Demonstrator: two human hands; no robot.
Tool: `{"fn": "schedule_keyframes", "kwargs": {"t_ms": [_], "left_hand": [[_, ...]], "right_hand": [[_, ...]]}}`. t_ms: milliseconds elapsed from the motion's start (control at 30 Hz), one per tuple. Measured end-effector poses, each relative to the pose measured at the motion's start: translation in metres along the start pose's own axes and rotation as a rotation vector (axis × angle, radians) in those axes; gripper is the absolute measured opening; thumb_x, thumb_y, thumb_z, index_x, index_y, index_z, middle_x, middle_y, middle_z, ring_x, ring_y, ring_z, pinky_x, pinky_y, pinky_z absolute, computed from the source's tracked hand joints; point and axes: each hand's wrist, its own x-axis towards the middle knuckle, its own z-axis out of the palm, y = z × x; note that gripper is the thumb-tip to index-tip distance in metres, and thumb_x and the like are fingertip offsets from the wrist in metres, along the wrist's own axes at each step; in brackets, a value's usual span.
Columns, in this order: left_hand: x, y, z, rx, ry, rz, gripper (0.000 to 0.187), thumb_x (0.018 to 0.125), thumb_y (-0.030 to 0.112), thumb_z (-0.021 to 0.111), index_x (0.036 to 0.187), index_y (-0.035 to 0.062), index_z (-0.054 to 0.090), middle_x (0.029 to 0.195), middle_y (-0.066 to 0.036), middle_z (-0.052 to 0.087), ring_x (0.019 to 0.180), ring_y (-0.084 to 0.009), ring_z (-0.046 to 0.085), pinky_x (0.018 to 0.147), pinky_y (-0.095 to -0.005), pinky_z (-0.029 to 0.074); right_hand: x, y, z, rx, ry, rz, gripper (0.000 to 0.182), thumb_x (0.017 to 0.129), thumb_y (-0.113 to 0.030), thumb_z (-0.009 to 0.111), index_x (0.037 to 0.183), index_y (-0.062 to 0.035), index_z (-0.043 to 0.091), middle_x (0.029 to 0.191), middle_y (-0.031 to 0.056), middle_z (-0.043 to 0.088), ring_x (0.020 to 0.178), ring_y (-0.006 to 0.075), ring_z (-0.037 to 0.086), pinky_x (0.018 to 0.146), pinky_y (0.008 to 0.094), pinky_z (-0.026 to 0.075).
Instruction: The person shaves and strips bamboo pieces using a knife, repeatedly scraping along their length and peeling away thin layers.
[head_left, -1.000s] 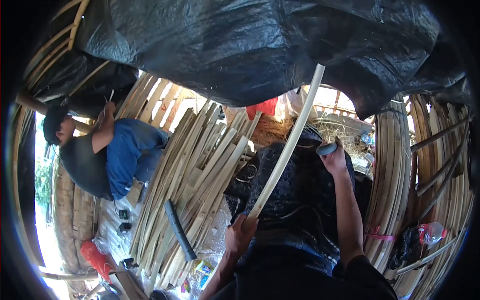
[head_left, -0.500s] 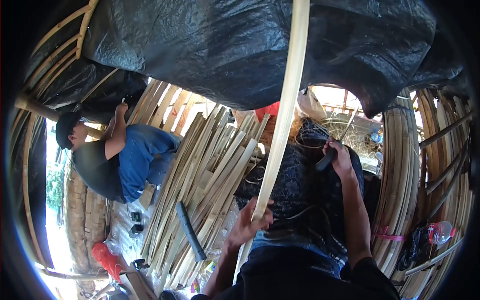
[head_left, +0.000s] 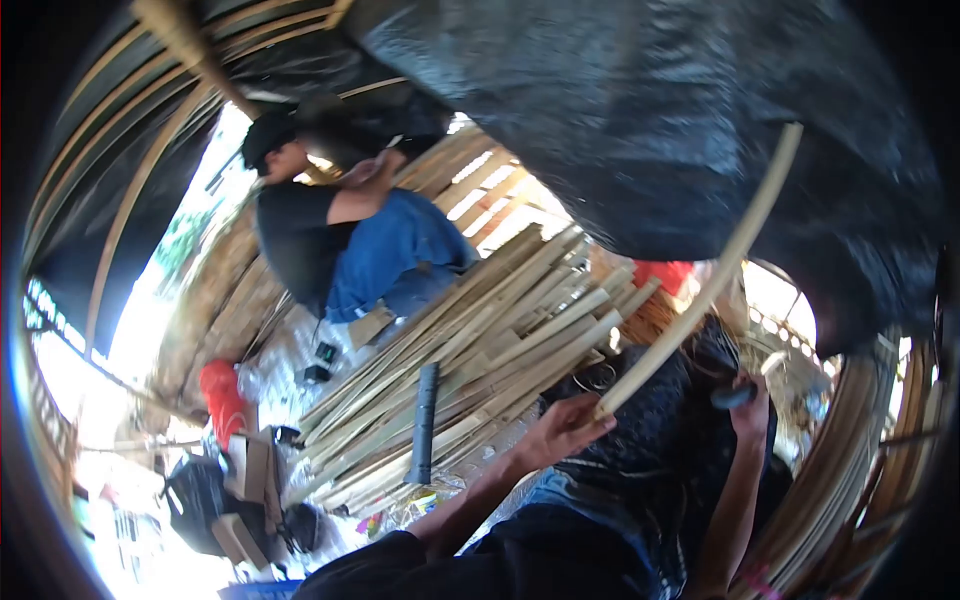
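My left hand (head_left: 562,432) is closed around the lower end of a long pale bamboo strip (head_left: 705,295). The strip slants up and to the right, its far end standing before the black tarp. My right hand (head_left: 752,410), lower right of the strip, grips the dark handle of a knife (head_left: 733,397); its blade is blurred. A dark patterned cloth (head_left: 640,440) covers my lap beneath both hands. Left of my left hand lies a pile of split bamboo strips (head_left: 470,350), with a dark wrapped rod (head_left: 425,425) on top.
A co-worker (head_left: 300,225) in a dark shirt and blue trousers sits beyond the pile, holding something thin. Black tarp (head_left: 620,120) hangs low ahead. A red bag (head_left: 222,400) and boxes (head_left: 252,465) stand at left. More bamboo strips (head_left: 830,470) stand at right.
My view has swung left, so the scene shifts right and tilts. The bamboo strip now leans further right, with its far end in view and its lower end at my left hand.
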Motion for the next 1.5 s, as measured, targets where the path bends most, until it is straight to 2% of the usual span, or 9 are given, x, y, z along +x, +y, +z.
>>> {"fn": "schedule_keyframes", "kwargs": {"t_ms": [133, 200, 333, 600, 700, 833, 1000, 1200, 1500], "left_hand": [[0.007, -0.015, 0.010, 0.025, 0.013, 0.077, 0.039, 0.101, 0.038, 0.075, 0.114, 0.0022, 0.065, 0.085, -0.004, 0.062, 0.073, -0.0118, 0.057, 0.064, -0.0322, 0.047], [0.030, -0.070, 0.025, 0.075, 0.067, 0.390, 0.041, 0.101, 0.039, 0.074, 0.120, 0.0035, 0.065, 0.086, -0.003, 0.062, 0.071, -0.0126, 0.059, 0.063, -0.0310, 0.048], [0.021, -0.055, 0.028, 0.159, 0.068, 0.127, 0.048, 0.101, 0.046, 0.072, 0.122, 0.0032, 0.065, 0.085, -0.007, 0.065, 0.075, -0.0145, 0.062, 0.068, -0.0339, 0.051], [0.016, -0.091, 0.011, 0.216, 0.190, 0.231, 0.045, 0.103, 0.044, 0.068, 0.114, 0.0012, 0.069, 0.086, -0.015, 0.070, 0.079, -0.0300, 0.070, 0.073, -0.0408, 0.052], [0.002, -0.092, 0.010, 0.181, 0.146, 0.042, 0.045, 0.105, 0.046, 0.063, 0.114, 0.0022, 0.069, 0.086, -0.014, 0.068, 0.079, -0.0271, 0.067, 0.074, -0.0432, 0.052], [0.007, -0.119, 0.023, 0.188, 0.182, 0.140, 0.047, 0.102, 0.046, 0.067, 0.120, 0.0029, 0.066, 0.084, -0.014, 0.068, 0.078, -0.0315, 0.068, 0.073, -0.0444, 0.052], [0.014, -0.125, 0.014, 0.264, 0.056, 0.189, 0.068, 0.092, 0.034, 0.079, 0.144, 0.0064, 0.046, 0.098, -0.021, 0.074, 0.095, -0.0390, 0.074, 0.083, -0.0454, 0.055], [0.003, -0.119, -0.004, 0.434, 0.037, 0.206, 0.086, 0.092, 0.032, 0.081, 0.157, 0.0120, 0.029, 0.101, -0.021, 0.075, 0.093, -0.0421, 0.074, 0.084, -0.0495, 0.056], [-0.028, -0.104, -0.032, 0.312, -0.054, -0.140, 0.053, 0.094, 0.043, 0.077, 0.124, 0.0024, 0.061, 0.093, -0.019, 0.074, 0.088, -0.0350, 0.075, 0.080, -0.0488, 0.055]], "right_hand": [[-0.016, -0.004, 0.050, -0.058, 0.167, -0.015, 0.009, 0.098, -0.012, 0.064, 0.104, -0.0049, 0.061, 0.095, 0.0036, 0.063, 0.086, 0.0152, 0.062, 0.083, 0.0310, 0.057], [-0.012, -0.004, 0.039, -0.064, 0.097, 0.007, 0.010, 0.099, -0.010, 0.063, 0.105, -0.0035, 0.060, 0.097, 0.0049, 0.063, 0.087, 0.0160, 0.063, 0.084, 0.0320, 0.057], [-0.013, -0.006, 0.033, 0.034, 0.147, 0.090, 0.014, 0.102, -0.011, 0.065, 0.111, -0.0018, 0.060, 0.095, 0.0036, 0.062, 0.080, 0.0129, 0.059, 0.074, 0.0249, 0.055], [-0.037, 0.003, 0.049, -0.391, 0.286, -0.116, 0.016, 0.096, -0.011, 0.075, 0.107, -0.0054, 0.064, 0.080, 0.0014, 0.059, 0.069, 0.0112, 0.056, 0.063, 0.0265, 0.047], [-0.076, 0.021, 0.118, -0.522, 0.406, -0.439, 0.048, 0.102, -0.021, 0.070, 0.144, -0.0010, 0.057, 0.080, 0.0000, 0.055, 0.064, 0.0079, 0.051, 0.056, 0.0250, 0.044], [-0.119, 0.031, 0.160, -0.727, 0.304, -0.405, 0.061, 0.113, -0.042, 0.050, 0.161, -0.0066, 0.041, 0.073, -0.0002, 0.051, 0.052, 0.0066, 0.045, 0.044, 0.0221, 0.035], [-0.128, 0.053, 0.186, -0.887, 0.091, -0.523, 0.059, 0.109, -0.008, 0.052, 0.165, -0.0060, 0.033, 0.074, -0.0012, 0.049, 0.061, 0.0047, 0.047, 0.054, 0.0199, 0.039], [-0.119, 0.063, 0.150, -0.987, 0.061, -0.236, 0.047, 0.104, -0.003, 0.055, 0.152, -0.0011, 0.054, 0.071, -0.0074, 0.043, 0.055, 0.0003, 0.038, 0.050, 0.0202, 0.032], [-0.111, 0.071, 0.146, -1.198, -0.072, -0.217, 0.038, 0.102, -0.008, 0.069, 0.139, -0.0007, 0.067, 0.073, -0.0030, 0.052, 0.056, 0.0043, 0.049, 0.050, 0.0235, 0.039]]}}
